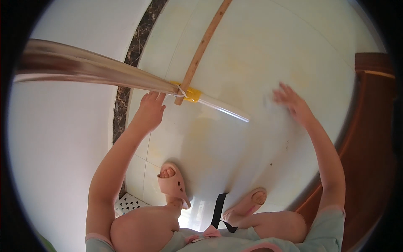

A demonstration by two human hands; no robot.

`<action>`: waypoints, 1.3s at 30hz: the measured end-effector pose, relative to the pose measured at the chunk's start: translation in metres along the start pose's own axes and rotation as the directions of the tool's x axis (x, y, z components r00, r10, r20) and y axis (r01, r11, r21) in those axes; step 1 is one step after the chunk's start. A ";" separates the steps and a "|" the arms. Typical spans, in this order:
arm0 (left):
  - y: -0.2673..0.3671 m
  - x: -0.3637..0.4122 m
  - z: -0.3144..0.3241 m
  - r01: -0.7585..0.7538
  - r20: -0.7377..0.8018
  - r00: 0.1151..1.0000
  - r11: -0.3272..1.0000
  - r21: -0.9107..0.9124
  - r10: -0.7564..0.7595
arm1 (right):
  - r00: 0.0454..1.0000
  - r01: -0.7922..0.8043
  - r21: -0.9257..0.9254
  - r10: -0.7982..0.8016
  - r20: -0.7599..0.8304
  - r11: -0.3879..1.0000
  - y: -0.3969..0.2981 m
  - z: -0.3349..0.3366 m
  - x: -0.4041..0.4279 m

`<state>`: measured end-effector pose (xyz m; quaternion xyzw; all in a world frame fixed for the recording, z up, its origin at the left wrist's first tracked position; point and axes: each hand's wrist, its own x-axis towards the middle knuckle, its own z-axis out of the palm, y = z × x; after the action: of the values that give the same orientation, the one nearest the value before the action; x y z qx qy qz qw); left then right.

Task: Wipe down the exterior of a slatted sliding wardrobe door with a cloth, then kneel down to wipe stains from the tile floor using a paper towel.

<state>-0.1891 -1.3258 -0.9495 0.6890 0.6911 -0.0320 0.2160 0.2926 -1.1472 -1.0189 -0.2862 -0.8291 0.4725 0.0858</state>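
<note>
My left hand (pixel 151 110) is at the lower edge of a shiny brownish metal pole (pixel 100 67), thumb apart. Its fingertips meet the pole's edge, and whether they grip it is unclear. A wooden stick (pixel 201 53) crosses the pole's end. White cord (pixel 182 91) is wound around the crossing, beside yellow tape (pixel 192 94). From the tape a clear or white plastic rod (pixel 225 110) sticks out to the right. My right hand (pixel 289 100) is off to the right above the floor, blurred, with fingers spread. A faint pale smear beside its fingers is too blurred to name.
Pale floor tiles (pixel 245 56) lie below, with a dark marble border (pixel 121 104) along the white wall (pixel 63 132). Reddish-brown wooden furniture (pixel 362 151) stands at the right. My feet wear pink slippers (pixel 171 184); a black strap (pixel 218 208) hangs between my legs. A white patterned object (pixel 130 203) sits lower left.
</note>
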 end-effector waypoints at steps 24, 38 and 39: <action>0.069 -0.135 -0.038 0.023 0.247 0.969 0.986 -0.167 0.020 | 0.874 -0.172 -0.186 0.063 -0.481 0.967 -0.046 0.138 -0.155; 0.095 -0.074 0.006 -0.188 0.362 0.911 0.981 -0.057 0.195 | 0.324 -0.526 0.026 0.229 -0.918 0.850 0.030 0.009 -0.174; 0.088 -0.083 0.008 -0.143 0.381 0.914 0.990 -0.011 0.136 | 0.333 -0.573 -0.026 0.204 -0.921 0.819 0.035 0.015 -0.168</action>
<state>-0.1055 -1.4025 -0.9061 0.7190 0.5848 -0.1554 0.3419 0.4382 -1.2381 -1.0345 -0.6927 -0.6295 0.1015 0.3370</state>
